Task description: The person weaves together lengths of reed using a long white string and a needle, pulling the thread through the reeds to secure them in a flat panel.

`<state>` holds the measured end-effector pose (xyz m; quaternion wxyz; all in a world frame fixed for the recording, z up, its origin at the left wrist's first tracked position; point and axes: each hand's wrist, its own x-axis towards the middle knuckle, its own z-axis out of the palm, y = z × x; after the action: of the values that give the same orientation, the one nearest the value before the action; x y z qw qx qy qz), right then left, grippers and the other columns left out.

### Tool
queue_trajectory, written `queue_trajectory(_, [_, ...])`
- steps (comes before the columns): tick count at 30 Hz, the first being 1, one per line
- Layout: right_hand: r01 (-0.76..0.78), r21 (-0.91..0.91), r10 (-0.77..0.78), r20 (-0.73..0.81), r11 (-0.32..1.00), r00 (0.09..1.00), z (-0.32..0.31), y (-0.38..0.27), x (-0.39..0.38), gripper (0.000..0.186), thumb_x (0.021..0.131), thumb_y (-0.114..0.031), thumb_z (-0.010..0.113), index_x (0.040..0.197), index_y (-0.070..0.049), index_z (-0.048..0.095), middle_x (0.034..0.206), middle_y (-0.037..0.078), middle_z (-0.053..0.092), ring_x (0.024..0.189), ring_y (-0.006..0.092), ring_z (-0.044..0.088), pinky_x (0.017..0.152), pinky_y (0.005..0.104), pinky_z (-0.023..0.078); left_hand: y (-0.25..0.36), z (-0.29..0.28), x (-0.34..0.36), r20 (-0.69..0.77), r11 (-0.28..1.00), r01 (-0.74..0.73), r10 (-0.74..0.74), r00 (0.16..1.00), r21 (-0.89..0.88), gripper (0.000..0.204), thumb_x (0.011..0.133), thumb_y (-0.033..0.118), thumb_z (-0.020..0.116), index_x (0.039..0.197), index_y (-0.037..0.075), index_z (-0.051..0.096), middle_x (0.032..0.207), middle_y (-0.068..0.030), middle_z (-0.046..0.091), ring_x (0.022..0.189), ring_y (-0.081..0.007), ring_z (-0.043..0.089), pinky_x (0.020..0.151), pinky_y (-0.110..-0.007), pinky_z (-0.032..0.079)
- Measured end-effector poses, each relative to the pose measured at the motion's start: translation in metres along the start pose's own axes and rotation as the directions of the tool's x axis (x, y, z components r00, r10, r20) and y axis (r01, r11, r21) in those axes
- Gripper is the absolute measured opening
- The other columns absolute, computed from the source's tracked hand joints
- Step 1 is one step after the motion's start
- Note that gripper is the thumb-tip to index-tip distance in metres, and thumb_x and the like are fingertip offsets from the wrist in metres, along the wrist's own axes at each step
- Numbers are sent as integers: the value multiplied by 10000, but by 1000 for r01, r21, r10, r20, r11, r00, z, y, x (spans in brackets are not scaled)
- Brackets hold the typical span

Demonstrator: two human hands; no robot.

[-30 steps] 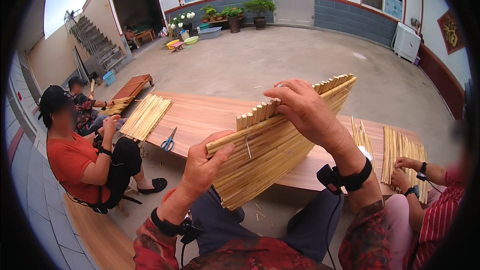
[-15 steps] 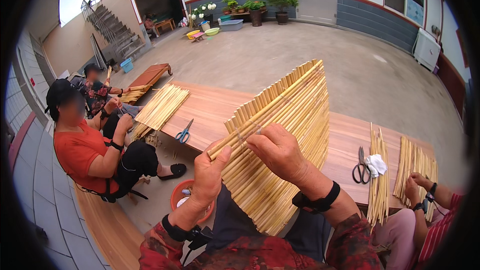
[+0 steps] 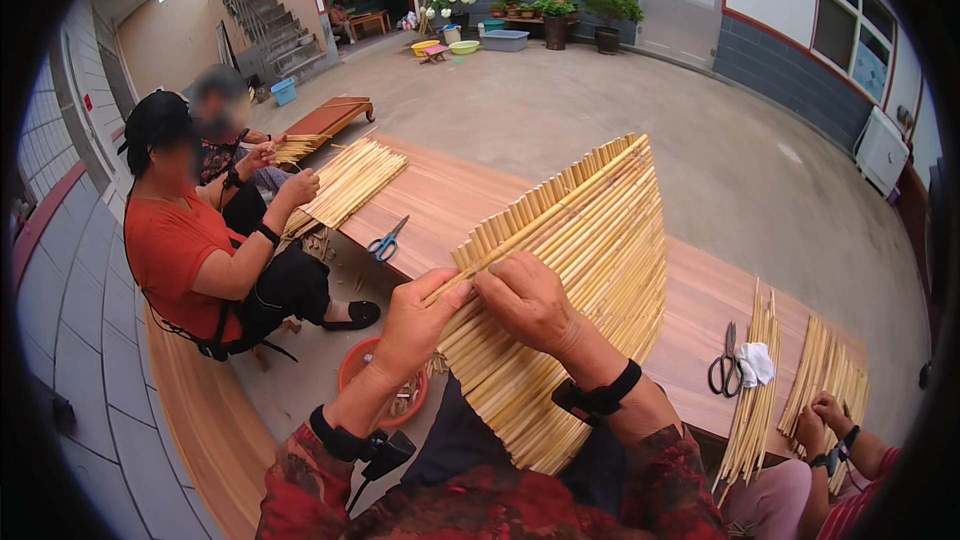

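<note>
A mat of yellow reed stalks (image 3: 570, 290) tied side by side leans across my lap, its upper end resting over the table. My left hand (image 3: 418, 325) grips the near-left edge of the mat, thumb along the outer stalk. Close beside it, my right hand (image 3: 525, 302) is closed in a pinch at the same edge stalks. Whatever the right fingertips pinch, perhaps a thin tie, is too small to make out. Dark bands circle both my wrists.
A long wooden table (image 3: 690, 280) holds black-handled scissors (image 3: 724, 360), loose reeds (image 3: 757, 390) with a white cloth (image 3: 755, 364), and blue-handled scissors (image 3: 388, 240). An orange basin (image 3: 362, 365) stands on the floor. Co-workers handle reeds at left, including a person in orange (image 3: 195, 250), and at right.
My right hand has drawn in from the mat's face to the edge beside my left hand. The view has shifted slightly, moving the surroundings in the picture.
</note>
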<state>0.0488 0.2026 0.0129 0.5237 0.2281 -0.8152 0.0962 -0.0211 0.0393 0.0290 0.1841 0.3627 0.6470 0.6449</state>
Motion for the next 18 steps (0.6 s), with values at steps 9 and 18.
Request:
queue_trajectory(9, [-86,284,183,-335,955,924,-28,-38,18,89,855,-104,527,829,-24,554,821,98,559,694,224,581,672,363,500,-44,-28,4,-100,995,78,-83,991,-57,322,891,199,598,1068,-71,604,879,-46,648,807,-67,562,701,-213,472])
queue_trajectory(18, [-291,894,669,447,-340,594,-48,-25,12,170,970,-184,441,895,-40,492,680,40,531,474,133,471,526,316,490,-62,-27,15,-44,987,57,-65,997,-150,337,894,158,596,1128,-83,564,968,-66,638,847,-81,580,738,-216,479])
